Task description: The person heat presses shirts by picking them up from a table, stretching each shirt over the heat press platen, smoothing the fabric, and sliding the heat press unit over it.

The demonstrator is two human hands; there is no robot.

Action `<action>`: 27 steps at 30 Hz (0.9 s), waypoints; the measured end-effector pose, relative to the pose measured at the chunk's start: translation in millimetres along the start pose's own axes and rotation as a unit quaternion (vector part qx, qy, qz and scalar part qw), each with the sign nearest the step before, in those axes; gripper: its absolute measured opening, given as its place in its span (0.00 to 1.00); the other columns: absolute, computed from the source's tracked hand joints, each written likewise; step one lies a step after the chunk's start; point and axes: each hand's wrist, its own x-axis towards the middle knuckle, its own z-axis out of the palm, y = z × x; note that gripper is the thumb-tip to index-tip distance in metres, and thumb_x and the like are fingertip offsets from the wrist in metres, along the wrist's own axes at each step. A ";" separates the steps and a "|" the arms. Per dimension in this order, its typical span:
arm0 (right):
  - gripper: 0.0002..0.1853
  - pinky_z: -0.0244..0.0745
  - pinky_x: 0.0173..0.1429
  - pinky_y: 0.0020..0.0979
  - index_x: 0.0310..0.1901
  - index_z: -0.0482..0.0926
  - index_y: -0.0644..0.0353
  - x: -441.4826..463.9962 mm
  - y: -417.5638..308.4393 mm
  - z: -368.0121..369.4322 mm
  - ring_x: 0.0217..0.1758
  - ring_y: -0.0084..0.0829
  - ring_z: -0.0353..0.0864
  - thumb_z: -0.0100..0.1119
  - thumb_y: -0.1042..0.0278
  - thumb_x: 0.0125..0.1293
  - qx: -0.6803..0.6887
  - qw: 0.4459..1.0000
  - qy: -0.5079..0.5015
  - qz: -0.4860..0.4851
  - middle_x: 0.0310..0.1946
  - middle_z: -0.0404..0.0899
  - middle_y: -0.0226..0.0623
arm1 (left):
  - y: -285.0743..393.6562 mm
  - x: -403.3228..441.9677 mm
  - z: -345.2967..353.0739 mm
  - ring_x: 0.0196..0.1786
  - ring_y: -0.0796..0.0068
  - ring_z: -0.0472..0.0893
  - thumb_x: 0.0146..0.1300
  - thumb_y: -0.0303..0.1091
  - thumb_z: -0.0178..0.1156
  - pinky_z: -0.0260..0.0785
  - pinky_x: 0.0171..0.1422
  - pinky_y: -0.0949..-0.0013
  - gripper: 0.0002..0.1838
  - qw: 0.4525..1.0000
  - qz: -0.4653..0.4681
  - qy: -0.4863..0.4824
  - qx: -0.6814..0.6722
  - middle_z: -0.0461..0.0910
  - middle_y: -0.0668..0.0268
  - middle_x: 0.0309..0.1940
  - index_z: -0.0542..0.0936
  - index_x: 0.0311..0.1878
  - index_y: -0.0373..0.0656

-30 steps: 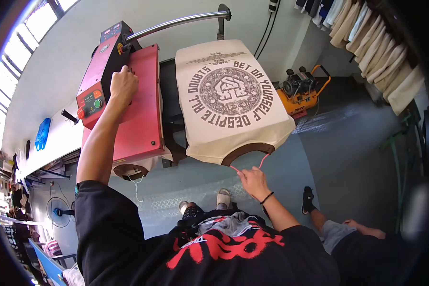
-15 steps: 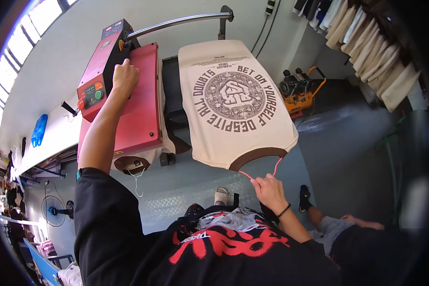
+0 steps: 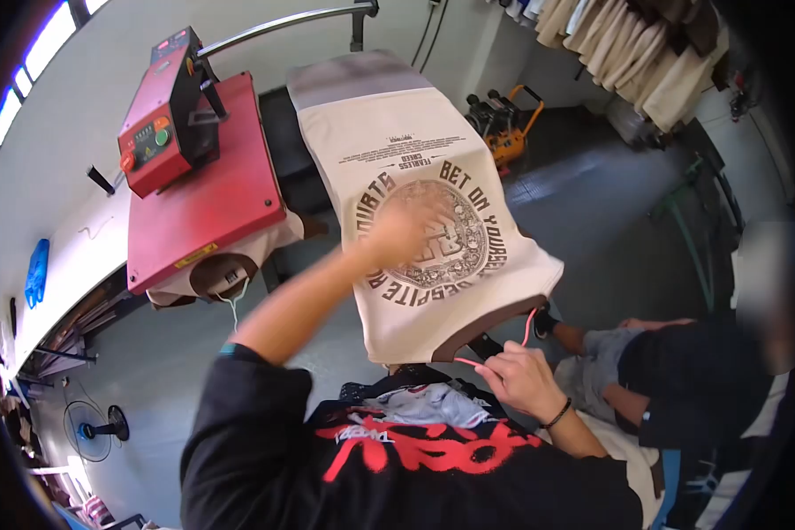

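Note:
A cream shirt (image 3: 397,132) with a round dark print and lettering lies over a flat platen (image 3: 358,72), whose far end shows bare beyond the hem. My left hand (image 3: 411,231) is over the print, blurred by motion, and its fingers cannot be made out well. In my right hand (image 3: 526,382), closed near the neck opening, is a pink cord (image 3: 530,327) that runs to both sides of the brown collar. The red heat press (image 3: 208,185) stands to the left, with another shirt (image 3: 287,231) under its head and a pale cord hanging from that collar.
A person (image 3: 680,371) in dark clothes sits at the right. Beyond the platen stands an orange compressor (image 3: 503,146). Shirts (image 3: 627,53) hang at the upper right. A white table (image 3: 71,265) with a blue bag (image 3: 37,274) and a fan (image 3: 93,431) are at the left.
My left hand has left the press and moved right onto the shirt. The shirt has slid toward me, baring the platen's far end, with my right hand still on the cord.

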 end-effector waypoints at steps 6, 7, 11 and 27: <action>0.12 0.63 0.22 0.32 0.19 0.73 0.54 -52.4 -33.5 -34.7 0.21 0.31 0.67 0.65 0.65 0.54 -0.078 0.995 -0.015 -0.054 0.15 0.68 0.28 | 68.9 5.4 166.5 0.76 0.64 0.46 0.66 0.60 0.40 0.29 0.73 0.33 0.30 0.994 0.071 0.052 -0.064 0.49 0.70 0.74 0.60 0.70 0.64; 0.12 0.63 0.22 0.32 0.19 0.73 0.54 -52.6 -39.8 -40.6 0.21 0.31 0.67 0.65 0.65 0.53 -0.081 0.995 -0.008 -0.058 0.15 0.68 0.28 | 63.4 4.1 176.7 0.76 0.62 0.45 0.66 0.60 0.41 0.30 0.74 0.36 0.32 0.994 0.062 0.040 -0.083 0.49 0.68 0.74 0.60 0.70 0.61; 0.10 0.63 0.22 0.32 0.20 0.74 0.55 -62.7 -58.6 -56.2 0.21 0.31 0.66 0.65 0.65 0.53 -0.080 0.996 0.003 -0.049 0.15 0.66 0.28 | 56.8 -9.5 272.7 0.75 0.52 0.44 0.64 0.60 0.44 0.34 0.77 0.48 0.35 0.971 0.040 0.021 -0.236 0.47 0.60 0.74 0.59 0.71 0.54; 0.45 0.62 0.25 0.13 0.68 0.50 0.76 132.2 8.3 -164.5 0.18 0.13 0.68 0.59 0.51 0.62 0.662 0.678 -0.274 -0.162 0.55 0.74 0.56 | -1.0 -258.3 97.2 0.56 0.65 0.75 0.70 0.61 0.33 0.65 0.60 0.61 0.37 0.476 -0.063 0.334 -0.811 0.76 0.55 0.55 0.70 0.60 0.35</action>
